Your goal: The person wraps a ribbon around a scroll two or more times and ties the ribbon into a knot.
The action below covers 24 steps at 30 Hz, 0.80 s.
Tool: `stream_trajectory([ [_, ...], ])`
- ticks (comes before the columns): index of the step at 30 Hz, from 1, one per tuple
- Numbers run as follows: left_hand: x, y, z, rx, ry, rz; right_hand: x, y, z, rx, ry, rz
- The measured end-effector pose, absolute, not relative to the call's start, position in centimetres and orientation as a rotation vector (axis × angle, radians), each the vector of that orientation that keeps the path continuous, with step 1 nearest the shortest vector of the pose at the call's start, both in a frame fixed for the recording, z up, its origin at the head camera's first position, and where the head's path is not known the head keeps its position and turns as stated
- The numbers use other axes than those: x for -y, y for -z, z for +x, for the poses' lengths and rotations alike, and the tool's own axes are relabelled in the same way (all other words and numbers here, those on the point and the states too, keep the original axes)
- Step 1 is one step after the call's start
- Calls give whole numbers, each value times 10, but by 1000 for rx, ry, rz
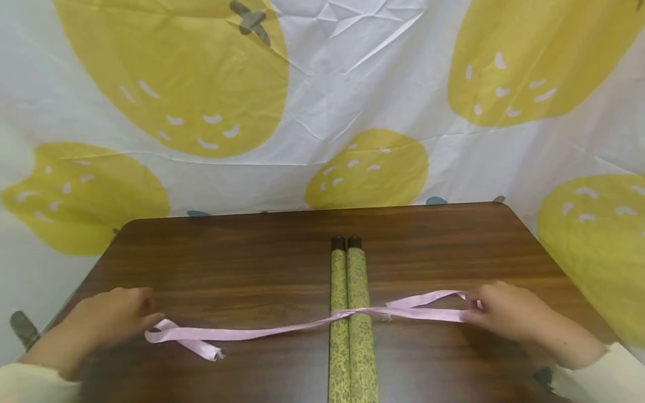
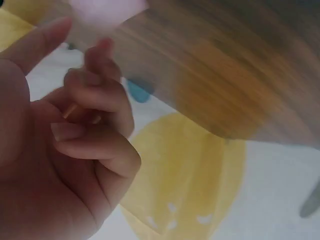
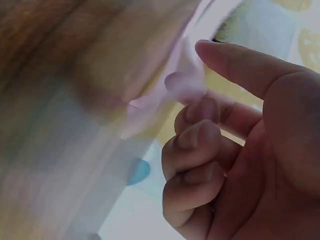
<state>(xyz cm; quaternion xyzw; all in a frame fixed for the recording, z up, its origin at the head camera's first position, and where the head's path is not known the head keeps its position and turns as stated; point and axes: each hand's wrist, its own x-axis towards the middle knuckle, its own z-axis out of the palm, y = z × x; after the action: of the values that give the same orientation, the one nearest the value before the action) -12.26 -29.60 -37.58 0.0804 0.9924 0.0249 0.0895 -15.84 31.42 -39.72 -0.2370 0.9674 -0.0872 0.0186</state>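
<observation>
Two slim rolls point(image 1: 359, 347) in yellow-green patterned covering, with dark end caps, lie side by side on the table like a rolled scroll. A pink ribbon point(image 1: 242, 334) crosses over them, twisted or knotted on top. My left hand point(image 1: 108, 319) is beside its folded left end. In the left wrist view the thumb point(image 2: 59, 34) and index fingertip stand apart, with the ribbon point(image 2: 109, 11) blurred just beyond them. On the other side my right hand point(image 1: 509, 310) pinches the looped right end between thumb and index finger. Its other fingers point(image 3: 192, 150) are curled.
The brown wood-grain table point(image 1: 227, 263) has rounded far corners. Behind it and at both sides hangs a white cloth point(image 1: 242, 184) with large yellow fruit prints. The ribbon's frayed left tip point(image 1: 218, 355) points toward the rolls.
</observation>
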Motion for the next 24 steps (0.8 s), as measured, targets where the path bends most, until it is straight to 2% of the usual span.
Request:
stream_trajectory([
  [5, 258, 366, -125, -2997, -97, 347, -302, 387, -153, -3028, 313, -739],
  [15, 139, 368, -135, -2987, -268, 754, -260, 389, -142, -2999, 374, -865],
  [19, 111, 378, -139, -2902, -309, 888, -249, 393, -139, -2993, 351, -903],
  [24, 89, 389, -141, -2840, -296, 937, -244, 401, -139, -3089, 251, -1042],
])
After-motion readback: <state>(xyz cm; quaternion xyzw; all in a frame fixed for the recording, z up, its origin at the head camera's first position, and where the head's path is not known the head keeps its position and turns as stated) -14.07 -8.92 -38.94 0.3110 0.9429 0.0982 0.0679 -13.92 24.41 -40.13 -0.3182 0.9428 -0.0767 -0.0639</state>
